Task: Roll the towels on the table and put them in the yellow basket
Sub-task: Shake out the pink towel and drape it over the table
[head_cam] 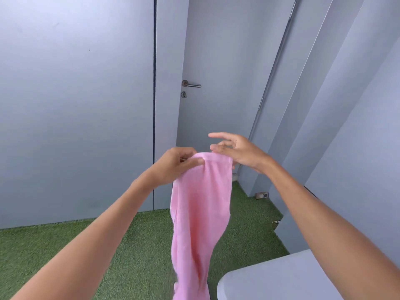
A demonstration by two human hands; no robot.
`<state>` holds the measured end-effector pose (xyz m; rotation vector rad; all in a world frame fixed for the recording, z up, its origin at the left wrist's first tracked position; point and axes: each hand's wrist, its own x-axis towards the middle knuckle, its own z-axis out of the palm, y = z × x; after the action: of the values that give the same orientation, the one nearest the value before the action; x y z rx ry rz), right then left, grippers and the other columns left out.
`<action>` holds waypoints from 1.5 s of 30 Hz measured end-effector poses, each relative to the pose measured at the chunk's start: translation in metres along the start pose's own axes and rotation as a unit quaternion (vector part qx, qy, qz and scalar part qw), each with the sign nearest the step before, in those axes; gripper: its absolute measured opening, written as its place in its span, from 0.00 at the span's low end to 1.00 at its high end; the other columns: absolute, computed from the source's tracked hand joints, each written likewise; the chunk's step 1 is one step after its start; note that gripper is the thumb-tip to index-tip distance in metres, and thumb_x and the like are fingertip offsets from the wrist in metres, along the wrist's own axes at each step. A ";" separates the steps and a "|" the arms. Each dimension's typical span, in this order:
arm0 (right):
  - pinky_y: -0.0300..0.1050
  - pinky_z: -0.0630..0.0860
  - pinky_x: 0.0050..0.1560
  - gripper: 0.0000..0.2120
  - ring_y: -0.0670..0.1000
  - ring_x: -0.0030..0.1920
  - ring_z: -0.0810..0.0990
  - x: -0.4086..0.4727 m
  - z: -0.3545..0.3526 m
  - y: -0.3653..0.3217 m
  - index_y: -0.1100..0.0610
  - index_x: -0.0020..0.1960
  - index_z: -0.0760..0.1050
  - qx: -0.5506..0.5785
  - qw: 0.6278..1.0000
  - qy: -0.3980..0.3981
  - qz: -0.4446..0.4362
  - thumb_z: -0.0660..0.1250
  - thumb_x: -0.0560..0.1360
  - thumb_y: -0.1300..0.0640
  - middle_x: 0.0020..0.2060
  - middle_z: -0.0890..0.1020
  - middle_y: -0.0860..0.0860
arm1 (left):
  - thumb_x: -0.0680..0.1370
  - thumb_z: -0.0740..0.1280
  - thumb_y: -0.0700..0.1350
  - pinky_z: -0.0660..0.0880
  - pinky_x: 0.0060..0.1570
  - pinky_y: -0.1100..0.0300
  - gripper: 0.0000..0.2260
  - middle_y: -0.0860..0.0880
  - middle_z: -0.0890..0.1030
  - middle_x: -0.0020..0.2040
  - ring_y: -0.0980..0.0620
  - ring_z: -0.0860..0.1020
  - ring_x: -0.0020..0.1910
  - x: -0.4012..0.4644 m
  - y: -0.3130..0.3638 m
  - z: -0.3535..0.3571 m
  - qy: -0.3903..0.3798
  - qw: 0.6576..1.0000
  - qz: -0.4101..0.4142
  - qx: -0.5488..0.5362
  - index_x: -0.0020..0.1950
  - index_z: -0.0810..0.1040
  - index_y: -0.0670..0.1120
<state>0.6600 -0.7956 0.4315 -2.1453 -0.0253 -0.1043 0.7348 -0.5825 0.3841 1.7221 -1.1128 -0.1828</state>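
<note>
Pink towel (200,213) hangs mid-frame from our pinching left hand (175,164); our open-fingered right hand (236,151) should catch the far corner.

Both forearms are bare, with no sleeves, and the left hand (173,164) and right hand (240,151) are ungloved
</note>
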 end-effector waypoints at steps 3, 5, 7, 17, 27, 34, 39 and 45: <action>0.47 0.76 0.42 0.16 0.52 0.46 0.78 -0.001 -0.003 0.001 0.49 0.62 0.77 -0.018 0.998 -0.065 -0.002 0.70 0.75 0.48 0.49 0.84 0.50 | 0.77 0.69 0.49 0.56 0.29 0.61 0.19 0.56 0.62 0.28 0.55 0.60 0.28 0.005 0.005 0.003 0.001 1.000 -0.005 0.030 0.29 0.67 0.50; 0.53 0.75 0.50 0.11 0.54 0.47 0.79 -0.004 -0.009 0.004 0.55 0.56 0.80 -0.027 0.995 -0.091 0.007 0.71 0.75 0.53 0.50 0.84 0.57 | 0.76 0.70 0.52 0.57 0.30 0.59 0.19 0.51 0.64 0.29 0.53 0.61 0.29 0.003 0.003 0.000 0.024 0.999 -0.029 0.018 0.31 0.69 0.44; 0.50 0.75 0.47 0.09 0.53 0.45 0.78 -0.006 -0.012 0.005 0.60 0.53 0.81 -0.020 0.998 -0.060 0.003 0.71 0.75 0.58 0.47 0.83 0.59 | 0.74 0.71 0.54 0.58 0.29 0.60 0.18 0.51 0.65 0.28 0.52 0.62 0.28 0.000 0.000 -0.004 0.026 0.998 -0.050 0.010 0.31 0.71 0.46; 0.39 0.69 0.36 0.02 0.43 0.30 0.74 -0.022 -0.048 0.030 0.52 0.47 0.81 -0.090 0.979 0.182 -0.015 0.71 0.75 0.56 0.33 0.81 0.52 | 0.76 0.67 0.56 0.52 0.27 0.62 0.24 0.49 0.58 0.32 0.53 0.57 0.30 -0.043 -0.036 -0.022 0.066 0.991 -0.115 0.028 0.32 0.62 0.41; 0.38 0.66 0.33 0.08 0.49 0.37 0.73 -0.016 -0.006 -0.020 0.60 0.50 0.80 -0.049 0.998 -0.019 -0.022 0.70 0.75 0.56 0.38 0.80 0.54 | 0.77 0.68 0.54 0.57 0.28 0.64 0.22 0.52 0.62 0.30 0.56 0.60 0.29 -0.007 0.018 -0.005 0.075 0.995 0.035 0.049 0.37 0.73 0.35; 0.35 0.67 0.29 0.18 0.46 0.30 0.66 -0.024 0.005 -0.025 0.52 0.66 0.73 -0.044 0.987 -0.155 0.008 0.68 0.77 0.58 0.33 0.70 0.55 | 0.76 0.68 0.52 0.56 0.29 0.63 0.19 0.50 0.64 0.30 0.55 0.60 0.30 -0.012 0.026 0.005 0.041 0.998 0.048 -0.006 0.39 0.78 0.36; 0.34 0.67 0.28 0.08 0.46 0.31 0.71 -0.027 -0.001 -0.024 0.61 0.51 0.77 -0.056 0.996 -0.070 0.001 0.70 0.75 0.58 0.36 0.78 0.55 | 0.75 0.70 0.54 0.55 0.26 0.63 0.18 0.53 0.63 0.28 0.54 0.59 0.28 -0.019 0.015 0.005 0.061 0.998 0.012 -0.017 0.34 0.75 0.40; 0.41 0.68 0.35 0.08 0.50 0.35 0.72 -0.041 -0.046 0.004 0.61 0.47 0.79 -0.045 0.992 0.116 0.020 0.73 0.73 0.57 0.33 0.79 0.55 | 0.74 0.70 0.57 0.56 0.32 0.55 0.24 0.46 0.66 0.32 0.49 0.62 0.33 -0.045 -0.022 -0.009 0.093 0.993 -0.053 -0.042 0.38 0.75 0.35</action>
<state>0.6161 -0.8352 0.4499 -2.2102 0.1603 -0.3359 0.7276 -0.5417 0.3540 1.6878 -0.8657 -0.1297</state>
